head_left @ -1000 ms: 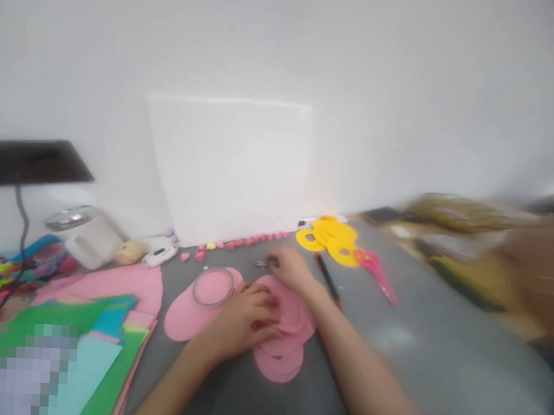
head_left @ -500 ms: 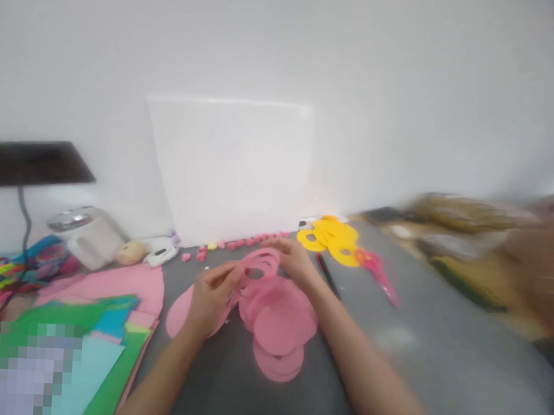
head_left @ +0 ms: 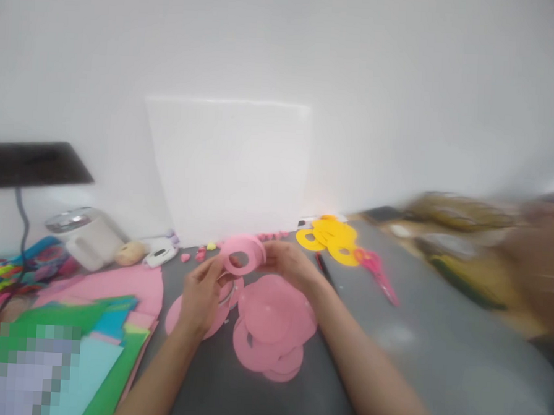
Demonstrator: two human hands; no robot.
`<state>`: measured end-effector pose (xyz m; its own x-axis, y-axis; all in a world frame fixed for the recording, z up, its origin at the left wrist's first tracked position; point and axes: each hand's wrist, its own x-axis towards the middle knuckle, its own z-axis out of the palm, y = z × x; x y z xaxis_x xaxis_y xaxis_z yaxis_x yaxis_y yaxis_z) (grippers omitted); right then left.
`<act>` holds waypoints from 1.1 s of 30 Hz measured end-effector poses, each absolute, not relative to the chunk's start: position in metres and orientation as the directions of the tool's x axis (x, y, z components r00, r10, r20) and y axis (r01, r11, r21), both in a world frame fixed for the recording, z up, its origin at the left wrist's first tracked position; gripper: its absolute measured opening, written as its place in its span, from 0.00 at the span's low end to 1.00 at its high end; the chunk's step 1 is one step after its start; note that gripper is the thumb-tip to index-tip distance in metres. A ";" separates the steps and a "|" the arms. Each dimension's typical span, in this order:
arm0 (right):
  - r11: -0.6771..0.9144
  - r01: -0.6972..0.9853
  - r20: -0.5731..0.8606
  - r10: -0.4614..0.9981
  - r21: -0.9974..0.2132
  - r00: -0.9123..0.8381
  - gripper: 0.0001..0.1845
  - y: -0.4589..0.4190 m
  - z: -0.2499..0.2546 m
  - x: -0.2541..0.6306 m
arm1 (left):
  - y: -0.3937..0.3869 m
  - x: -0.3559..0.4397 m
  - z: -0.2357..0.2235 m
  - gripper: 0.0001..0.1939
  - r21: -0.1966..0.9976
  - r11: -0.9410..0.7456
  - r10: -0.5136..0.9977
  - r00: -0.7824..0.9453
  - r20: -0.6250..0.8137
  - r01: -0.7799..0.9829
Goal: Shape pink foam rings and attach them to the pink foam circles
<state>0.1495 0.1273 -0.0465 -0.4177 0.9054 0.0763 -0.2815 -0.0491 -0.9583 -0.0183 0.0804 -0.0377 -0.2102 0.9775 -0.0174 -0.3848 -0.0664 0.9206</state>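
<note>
Pink paper rings (head_left: 256, 255) are raised above the table, several or at least two together, with their round holes facing me. My left hand (head_left: 202, 296) pinches their lower left edge between thumb and fingers. At the right edge, my right hand (head_left: 289, 262) has its fingers curled against the rings; its fingertips are partly hidden. Just below lies a loose pile of pink paper discs (head_left: 274, 312), some with a hole cut out. Another pink disc (head_left: 174, 317) rests flat under my left wrist, partly covered by my hand.
Yellow paper rings (head_left: 329, 235), pink scissors (head_left: 378, 276) and a dark pen (head_left: 324, 269) lie to the right. Coloured sheets (head_left: 102, 347) and a white mug-like container (head_left: 92, 241) are at left. A white board (head_left: 232, 168) leans on the wall behind small pink beads (head_left: 200, 253).
The rings have tilted up toward me and shifted left in my hands. My right hand has lowered slightly. A holed pink disc now shows at the pile's lower left.
</note>
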 end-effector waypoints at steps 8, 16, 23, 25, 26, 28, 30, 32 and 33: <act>0.007 -0.234 0.079 0.950 -0.972 -0.301 0.18 0.125 -0.046 0.148 | 0.079 -0.021 -0.043 0.15 0.961 0.051 0.998 -0.028 -0.061 -0.273; 0.102 0.015 0.084 0.888 -0.995 -0.452 0.16 0.119 -0.042 0.149 | 0.081 -0.030 -0.046 0.24 0.995 0.071 0.988 -0.129 -0.080 -0.073; 0.082 0.094 0.038 0.915 -0.992 -0.401 0.17 0.117 -0.042 0.149 | 0.079 -0.029 -0.047 0.17 0.996 -0.007 0.989 -0.144 0.020 0.090; 0.065 0.096 0.021 0.914 -0.993 -0.406 0.18 0.118 -0.043 0.148 | 0.078 -0.028 -0.045 0.16 0.995 -0.022 0.986 -0.162 0.038 0.097; 0.056 0.092 0.013 0.910 -0.994 -0.415 0.18 0.118 -0.043 0.147 | 0.078 -0.027 -0.044 0.15 0.995 -0.032 0.984 -0.171 0.048 0.094; 0.038 0.074 0.002 0.901 -0.997 -0.435 0.18 0.117 -0.044 0.146 | 0.078 -0.026 -0.043 0.14 0.995 -0.051 0.981 -0.180 0.065 0.083; 0.026 0.043 0.004 0.893 -0.999 -0.450 0.19 0.116 -0.044 0.145 | 0.078 -0.026 -0.044 0.14 0.995 -0.068 0.980 -0.185 0.081 0.072; 0.025 0.009 0.018 0.881 -1.000 -0.473 0.18 0.114 -0.043 0.145 | 0.078 -0.027 -0.046 0.14 0.995 -0.077 0.979 -0.186 0.087 0.059; 0.025 -0.007 0.025 0.873 -1.000 -0.488 0.18 0.114 -0.042 0.145 | 0.079 -0.027 -0.047 0.15 0.995 -0.080 0.977 -0.192 0.089 0.051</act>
